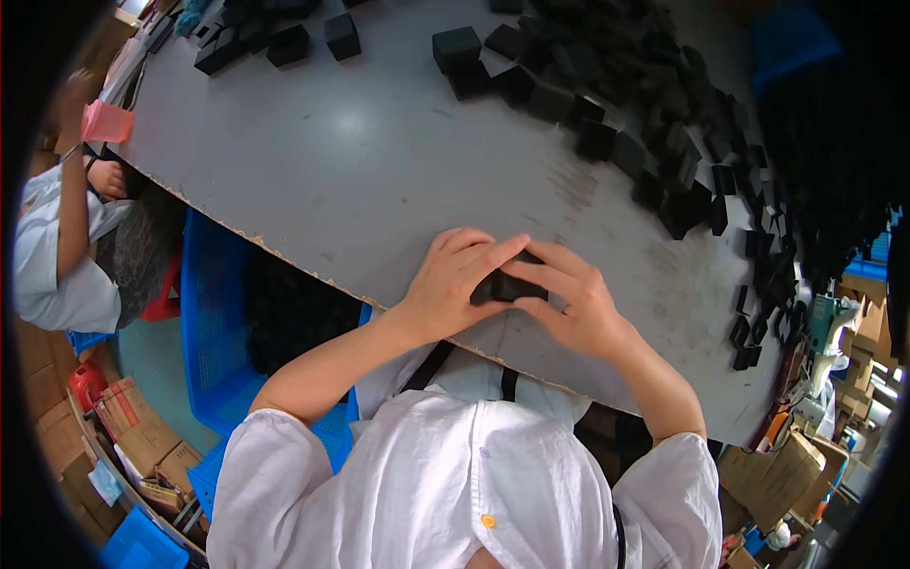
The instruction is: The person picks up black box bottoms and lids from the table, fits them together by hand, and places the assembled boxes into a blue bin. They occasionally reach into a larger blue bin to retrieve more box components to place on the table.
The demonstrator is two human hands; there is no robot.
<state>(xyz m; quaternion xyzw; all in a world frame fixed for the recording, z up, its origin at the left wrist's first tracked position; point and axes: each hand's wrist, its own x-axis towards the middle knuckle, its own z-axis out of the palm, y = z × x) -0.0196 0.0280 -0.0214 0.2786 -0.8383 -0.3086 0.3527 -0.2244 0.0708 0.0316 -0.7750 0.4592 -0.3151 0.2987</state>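
Observation:
A small black box (pixel 510 287) is held between both hands, close over the near edge of the grey table (pixel 360 180). My left hand (pixel 453 280) is closed on its left side, thumb along the near edge and fingers over the far side. From the right, my right hand (pixel 569 299) grips the same box, with the thumb at its near edge and the fingers across its top. The fingertips of the two hands meet above the box and cover part of it.
Beyond the hands, a heap of black boxes (pixel 607 71) runs down the table's right side. More black boxes (pixel 287 45) lie at the far left. A blue crate (pixel 213 379) with dark contents stands below the table's left edge. Another person (pixel 71 237) is at left, near a pink container (pixel 107 122).

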